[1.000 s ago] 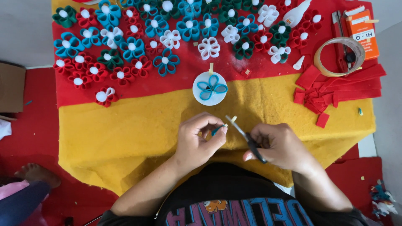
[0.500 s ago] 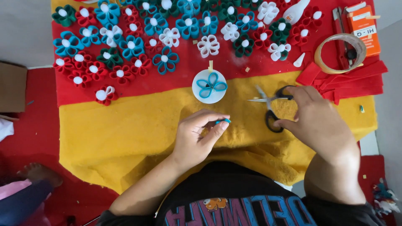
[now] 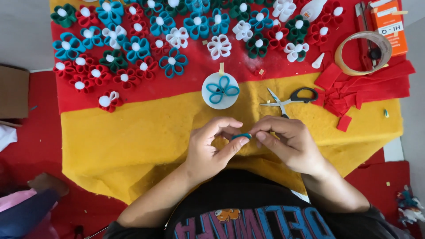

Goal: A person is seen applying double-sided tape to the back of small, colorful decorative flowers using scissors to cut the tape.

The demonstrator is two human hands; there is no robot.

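A: Nearest the person, what do the hands hold?

B: Both meet over the yellow felt point(image 3: 133, 146). The left hand point(image 3: 210, 148) pinches a small teal strip point(image 3: 241, 136) between thumb and forefinger, and the right hand point(image 3: 287, 141) closes its fingertips on the strip's other end. Neither hand is spread; both are narrowed onto that piece.

A: Has anything changed?

B: Yes. A second ago the right hand worked the scissors point(image 3: 290, 97) at the strip; half a second ago it was setting them down. Now they lie free on the felt, just beyond the right hand, blades part open. So the cutting looks done and the strip seems to be getting shaped by the fingers.

A: And further out?

B: A white disc point(image 3: 220, 90) with a teal flower of loops on it sits past the hands. Beyond lies red felt point(image 3: 195, 79) covered with finished flowers point(image 3: 133, 44) in red, teal, green and white. At far right, red scraps point(image 3: 354, 88) and a tape roll point(image 3: 363, 53).
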